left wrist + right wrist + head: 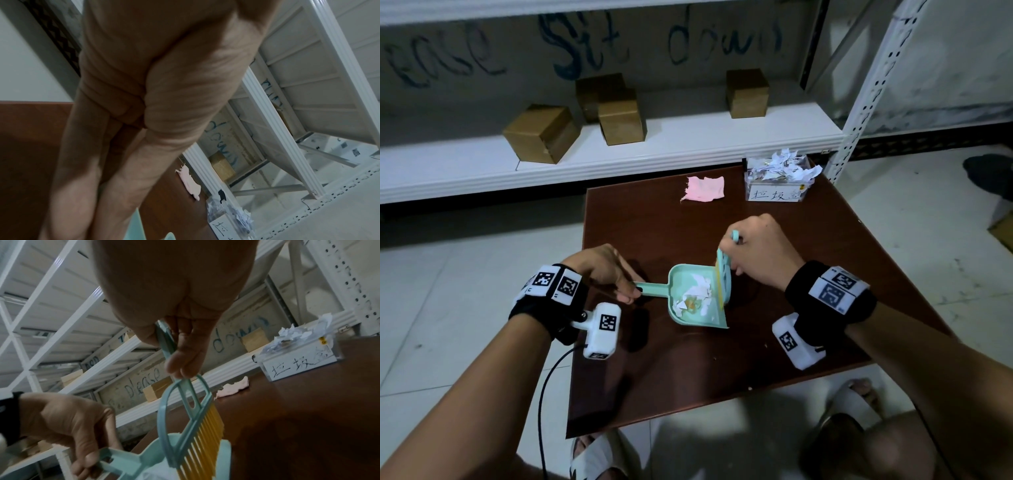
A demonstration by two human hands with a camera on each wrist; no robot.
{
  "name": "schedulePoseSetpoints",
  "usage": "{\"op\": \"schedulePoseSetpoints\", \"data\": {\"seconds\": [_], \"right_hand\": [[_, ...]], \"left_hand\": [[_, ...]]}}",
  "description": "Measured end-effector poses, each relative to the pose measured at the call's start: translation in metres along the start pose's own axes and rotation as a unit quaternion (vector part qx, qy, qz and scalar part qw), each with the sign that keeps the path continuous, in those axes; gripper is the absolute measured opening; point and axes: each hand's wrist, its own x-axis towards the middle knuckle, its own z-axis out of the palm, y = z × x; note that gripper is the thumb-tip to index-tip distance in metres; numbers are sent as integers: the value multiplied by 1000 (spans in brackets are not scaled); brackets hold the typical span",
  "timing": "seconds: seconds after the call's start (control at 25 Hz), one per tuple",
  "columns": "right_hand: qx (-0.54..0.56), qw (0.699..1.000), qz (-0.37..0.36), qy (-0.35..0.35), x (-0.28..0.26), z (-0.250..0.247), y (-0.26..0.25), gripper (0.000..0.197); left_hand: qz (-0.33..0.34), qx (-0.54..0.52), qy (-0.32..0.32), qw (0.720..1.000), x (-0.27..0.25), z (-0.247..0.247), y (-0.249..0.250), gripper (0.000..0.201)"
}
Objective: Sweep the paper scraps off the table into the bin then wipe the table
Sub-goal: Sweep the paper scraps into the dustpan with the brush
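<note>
L hand (608, 270) grip pinches dustpan (697, 298) handle; R hand (758, 251) grip closed on brush (724, 279), bristles at pan mouth w/ scraps (697, 296) inside.

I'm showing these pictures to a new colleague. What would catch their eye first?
The mint dustpan mid-table, with white scraps in it: the left hand holds its handle while the right hand holds a yellow-bristled brush at its mouth. Next, the clear bin heaped with scraps at the table's far right corner, and the pink cloth lying left of it.
</note>
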Motion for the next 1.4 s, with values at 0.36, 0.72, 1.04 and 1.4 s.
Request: {"op": "schedulePoseSetpoints", "data": {"seconds": [0.36,0.72,1.04,1.4], "right_hand": [[-121,991,38,-32,2,-1,12,38],[-111,992,49,36,15,-20,21,34],[-92,993,63,44,16,-40,35,38],[-121,989,73,-41,0,-12,12,27]], "left_hand": [[5,-26,40,999,-6,-19,-9,27],[62,-219,79,971,-3,-17,-6,21],[54,-222,68,971,2,-22,1,25],[9,-111,49,993,-9,-38,-24,22]]}}
